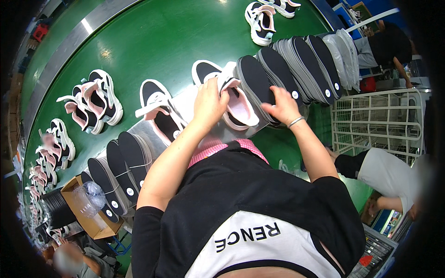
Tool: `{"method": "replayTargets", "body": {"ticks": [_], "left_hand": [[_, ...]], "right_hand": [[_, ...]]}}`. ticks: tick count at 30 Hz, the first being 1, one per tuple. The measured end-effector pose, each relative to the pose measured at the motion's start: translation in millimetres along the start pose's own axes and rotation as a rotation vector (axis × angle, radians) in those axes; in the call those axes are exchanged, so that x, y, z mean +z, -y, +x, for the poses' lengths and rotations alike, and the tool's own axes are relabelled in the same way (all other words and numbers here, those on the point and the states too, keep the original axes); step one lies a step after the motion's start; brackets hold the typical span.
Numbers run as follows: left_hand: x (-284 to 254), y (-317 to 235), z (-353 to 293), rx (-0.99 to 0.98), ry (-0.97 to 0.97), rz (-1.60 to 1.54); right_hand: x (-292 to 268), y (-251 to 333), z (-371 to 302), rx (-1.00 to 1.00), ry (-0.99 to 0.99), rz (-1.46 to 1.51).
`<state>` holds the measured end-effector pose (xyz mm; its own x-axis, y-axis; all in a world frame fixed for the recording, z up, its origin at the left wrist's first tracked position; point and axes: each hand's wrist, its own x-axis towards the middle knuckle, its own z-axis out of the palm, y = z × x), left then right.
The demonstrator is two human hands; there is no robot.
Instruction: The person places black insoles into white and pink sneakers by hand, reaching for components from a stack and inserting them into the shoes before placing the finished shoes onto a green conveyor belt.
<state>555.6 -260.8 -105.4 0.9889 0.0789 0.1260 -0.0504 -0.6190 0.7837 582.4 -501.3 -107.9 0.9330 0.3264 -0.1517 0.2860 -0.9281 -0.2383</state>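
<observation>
Just in front of me is a black and white sneaker with a pink lining [238,109]. My left hand [208,103] is closed on its raised tongue, with the thumb near the opening. My right hand [283,107] is at the nearest stack of black insoles [254,76], its thumb and fingers apart; whether it touches the top insole I cannot tell. A second sneaker [160,109] lies to the left of my left forearm, its tongue pulled up and a dark insole visible inside.
More insole stacks [303,65] run off to the right, beside clear plastic bags [342,55]. Tied insole bundles [109,178] and a cardboard box [88,211] are at left. Sneaker pairs [95,99] stand on the green table [153,37]. A white wire rack [378,123] and co-workers are around.
</observation>
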Motion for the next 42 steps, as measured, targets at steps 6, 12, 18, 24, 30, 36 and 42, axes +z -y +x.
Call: {"method": "replayTargets", "body": {"ticks": [6,12,18,24,30,36,42], "left_hand": [[0,2,-3,-0.024,-0.026,-0.065],[6,3,0,-0.006,-0.041,-0.049],[6,-3,2,-0.035,0.002,-0.055],[9,-10,7,0.018,-0.092,-0.046],[11,-13,25,-0.083,-0.057,-0.168],[19,-3,34,-0.248,-0.075,-0.214],[21,10,34,-0.364,-0.003,-0.268]], "right_hand": [[18,-2,-8,0.127,0.084,-0.032],[4,-4,-4,0.182,0.145,-0.014],[11,-9,-11,0.19,0.031,-0.08],[-12,-21,-2,-0.012,-0.14,-0.167],[-21,-66,52,0.169,-0.102,-0.18],[-30,-76,67,0.229,-0.071,-0.239],[-109,-6,38,0.24,0.333,1.086]]}}
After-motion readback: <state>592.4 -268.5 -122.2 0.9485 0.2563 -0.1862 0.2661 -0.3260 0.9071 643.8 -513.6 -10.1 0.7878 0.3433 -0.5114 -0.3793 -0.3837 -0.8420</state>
